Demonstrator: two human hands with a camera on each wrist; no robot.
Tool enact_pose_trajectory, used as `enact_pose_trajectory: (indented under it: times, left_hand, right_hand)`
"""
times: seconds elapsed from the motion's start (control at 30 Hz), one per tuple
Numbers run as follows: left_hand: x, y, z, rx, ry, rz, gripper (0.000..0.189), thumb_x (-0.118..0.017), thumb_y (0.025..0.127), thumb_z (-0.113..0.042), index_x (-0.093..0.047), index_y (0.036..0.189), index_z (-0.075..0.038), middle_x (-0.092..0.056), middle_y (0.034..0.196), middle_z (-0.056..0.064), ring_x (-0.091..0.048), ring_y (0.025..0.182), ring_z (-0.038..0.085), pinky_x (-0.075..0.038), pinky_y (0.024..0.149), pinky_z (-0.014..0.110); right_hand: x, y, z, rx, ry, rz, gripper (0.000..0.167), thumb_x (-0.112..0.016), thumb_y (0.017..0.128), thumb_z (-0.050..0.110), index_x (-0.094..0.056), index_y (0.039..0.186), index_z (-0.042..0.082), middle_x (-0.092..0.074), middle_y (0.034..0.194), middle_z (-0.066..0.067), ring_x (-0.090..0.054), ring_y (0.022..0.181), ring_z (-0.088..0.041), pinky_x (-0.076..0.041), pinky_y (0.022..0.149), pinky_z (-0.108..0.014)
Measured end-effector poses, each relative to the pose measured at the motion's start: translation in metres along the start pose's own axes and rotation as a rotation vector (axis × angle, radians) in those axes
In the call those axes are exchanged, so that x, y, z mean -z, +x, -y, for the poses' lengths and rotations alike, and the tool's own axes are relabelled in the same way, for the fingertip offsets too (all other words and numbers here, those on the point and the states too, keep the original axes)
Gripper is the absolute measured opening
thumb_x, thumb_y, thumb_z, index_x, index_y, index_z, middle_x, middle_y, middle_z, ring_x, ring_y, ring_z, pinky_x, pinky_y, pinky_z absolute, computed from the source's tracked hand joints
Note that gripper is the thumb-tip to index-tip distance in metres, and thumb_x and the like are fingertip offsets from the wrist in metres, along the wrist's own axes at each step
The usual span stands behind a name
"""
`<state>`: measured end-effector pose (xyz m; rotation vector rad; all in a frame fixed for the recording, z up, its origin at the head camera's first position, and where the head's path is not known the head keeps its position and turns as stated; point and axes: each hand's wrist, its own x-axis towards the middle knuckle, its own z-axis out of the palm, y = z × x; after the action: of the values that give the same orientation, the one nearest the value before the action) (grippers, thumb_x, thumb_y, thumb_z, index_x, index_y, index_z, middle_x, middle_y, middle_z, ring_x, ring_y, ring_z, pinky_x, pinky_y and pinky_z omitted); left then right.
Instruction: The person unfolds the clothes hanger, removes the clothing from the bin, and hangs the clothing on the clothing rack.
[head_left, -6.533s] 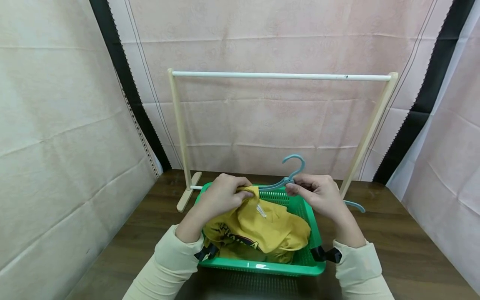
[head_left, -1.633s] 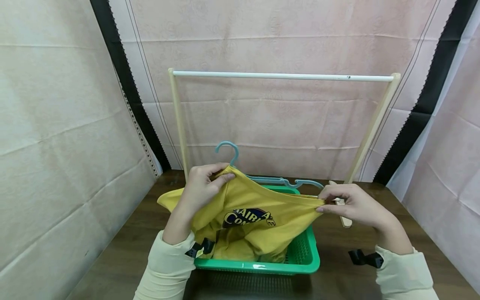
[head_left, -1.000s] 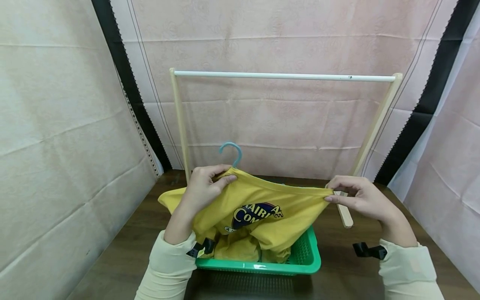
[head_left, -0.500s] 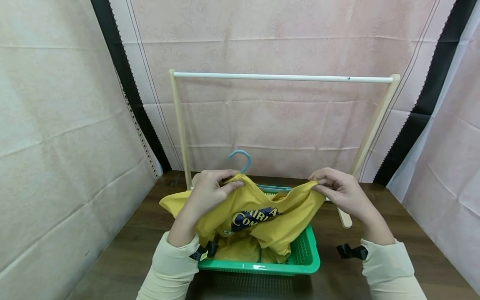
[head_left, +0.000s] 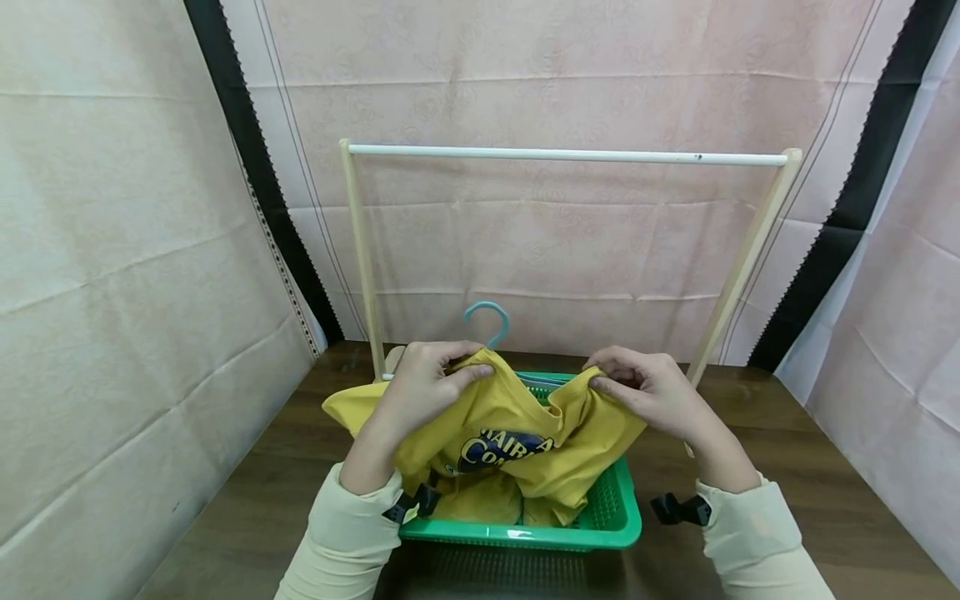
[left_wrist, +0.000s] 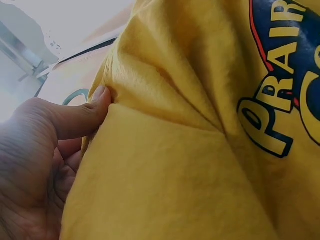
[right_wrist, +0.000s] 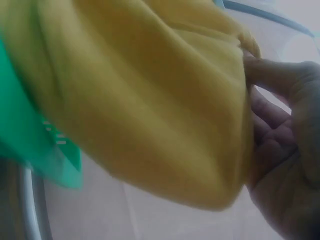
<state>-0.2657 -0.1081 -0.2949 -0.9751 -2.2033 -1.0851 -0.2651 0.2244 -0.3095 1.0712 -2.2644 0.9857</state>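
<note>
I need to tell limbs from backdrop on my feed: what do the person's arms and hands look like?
The left sleeve and right sleeve are pale greenish-cream, ending in broad cuffs. A black left fitting and a black right fitting jut from them. The left hand and right hand are gloveless; no rings or cables show.

"Where does the head view look from?"
"Above the worktop (head_left: 255, 517), facing forward and down, far enough back to fit the rack's bar (head_left: 567, 155) across the upper part."
"And the wrist views?"
"Both very near: the left hand (left_wrist: 37, 145) enters at the left edge, the right hand (right_wrist: 292, 150) at the right."
"Shared ground?"
"All three show the yellow shirt (head_left: 517, 417); head and right wrist share the green basket (head_left: 525, 534), at that wrist frame's left."
</note>
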Motion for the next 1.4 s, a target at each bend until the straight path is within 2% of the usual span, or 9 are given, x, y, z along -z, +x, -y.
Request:
enact_pose_trajectory:
  times: [0.17, 0.23, 0.3, 0.37, 0.5, 0.67, 1.07, 1.23, 1.4]
  left_hand:
    - [0.0, 0.0, 0.0, 0.006, 0.008, -0.003, 0.016, -0.076, 0.092, -0.021, -0.079, 0.106, -0.015, -0.076, 0.098, -0.007, -0.065, 0.076, 0.004, -0.054, 0.067, 0.026]
    - [0.0, 0.001, -0.001, 0.012, 0.014, -0.013, 0.017, -0.077, 0.092, -0.021, -0.079, 0.107, -0.014, -0.076, 0.098, -0.006, -0.064, 0.073, 0.004, -0.053, 0.065, 0.026]
    - [0.001, 0.001, -0.001, 0.02, 0.018, -0.022, 0.018, -0.077, 0.091, -0.021, -0.079, 0.108, -0.014, -0.076, 0.098, -0.006, -0.062, 0.069, 0.005, -0.052, 0.062, 0.025]
    - [0.001, 0.001, -0.001, 0.025, 0.017, -0.027, 0.018, -0.077, 0.091, -0.021, -0.079, 0.108, -0.014, -0.076, 0.097, -0.007, -0.061, 0.068, 0.005, -0.051, 0.061, 0.025]
    - [0.0, 0.0, 0.0, 0.023, 0.015, -0.024, 0.018, -0.077, 0.091, -0.021, -0.079, 0.107, -0.015, -0.076, 0.097, -0.007, -0.061, 0.069, 0.004, -0.051, 0.061, 0.025]
    - [0.001, 0.003, 0.002, 0.004, 0.009, -0.027, 0.017, -0.077, 0.091, -0.02, -0.079, 0.107, -0.014, -0.076, 0.096, -0.007, -0.059, 0.066, 0.004, -0.05, 0.059, 0.025]
    - [0.002, 0.003, 0.002, 0.009, 0.011, -0.03, 0.016, -0.078, 0.091, -0.019, -0.079, 0.106, -0.014, -0.076, 0.093, -0.007, -0.056, 0.062, 0.005, -0.047, 0.056, 0.024]
    - [-0.002, 0.001, 0.0, 0.013, -0.03, 0.017, 0.016, -0.076, 0.092, -0.02, -0.079, 0.107, -0.014, -0.076, 0.098, -0.007, -0.064, 0.074, 0.004, -0.053, 0.065, 0.025]
    - [-0.004, 0.0, -0.002, 0.02, -0.038, 0.034, 0.019, -0.075, 0.093, -0.02, -0.078, 0.11, -0.014, -0.075, 0.101, -0.006, -0.067, 0.082, 0.004, -0.054, 0.07, 0.027]
  right_hand:
    - [0.006, -0.007, 0.0, -0.063, -0.01, 0.093, 0.03, -0.071, 0.096, 0.011, -0.07, 0.122, 0.025, -0.067, 0.081, 0.013, -0.041, 0.054, -0.001, -0.037, 0.047, -0.021]
    - [0.009, -0.01, 0.001, -0.077, 0.001, 0.116, 0.034, -0.07, 0.096, 0.012, -0.068, 0.128, 0.025, -0.072, 0.093, 0.01, -0.051, 0.061, 0.0, -0.043, 0.053, -0.02]
    - [0.012, -0.012, 0.0, -0.094, 0.011, 0.131, 0.037, -0.069, 0.097, 0.011, -0.066, 0.132, 0.022, -0.073, 0.113, 0.007, -0.064, 0.078, -0.003, -0.051, 0.064, -0.02]
    - [0.015, -0.014, -0.001, -0.113, 0.02, 0.143, 0.037, -0.069, 0.097, 0.011, -0.065, 0.133, 0.02, -0.071, 0.119, 0.005, -0.069, 0.095, -0.008, -0.055, 0.075, -0.023]
    - [0.019, -0.019, -0.006, -0.155, -0.017, 0.149, 0.027, -0.07, 0.097, 0.016, -0.071, 0.123, 0.022, -0.074, 0.103, 0.009, -0.065, 0.078, -0.005, -0.053, 0.066, -0.022]
    - [0.02, -0.019, -0.012, -0.103, -0.05, 0.109, 0.017, -0.073, 0.094, 0.012, -0.077, 0.104, 0.025, -0.069, 0.079, 0.014, -0.046, 0.055, -0.001, -0.041, 0.05, -0.021]
    - [0.009, -0.014, -0.013, -0.047, -0.045, 0.012, 0.017, -0.074, 0.091, 0.005, -0.08, 0.101, 0.018, -0.074, 0.086, 0.009, -0.048, 0.055, -0.001, -0.042, 0.051, -0.018]
    - [0.0, -0.007, -0.007, -0.017, -0.029, 0.015, 0.017, -0.074, 0.091, 0.004, -0.08, 0.1, 0.016, -0.076, 0.093, 0.004, -0.059, 0.062, -0.003, -0.047, 0.056, -0.018]
    - [-0.009, 0.002, 0.002, -0.025, -0.121, -0.012, 0.014, -0.076, 0.091, 0.013, -0.081, 0.098, 0.024, -0.075, 0.086, 0.013, -0.049, 0.052, 0.0, -0.039, 0.047, -0.018]
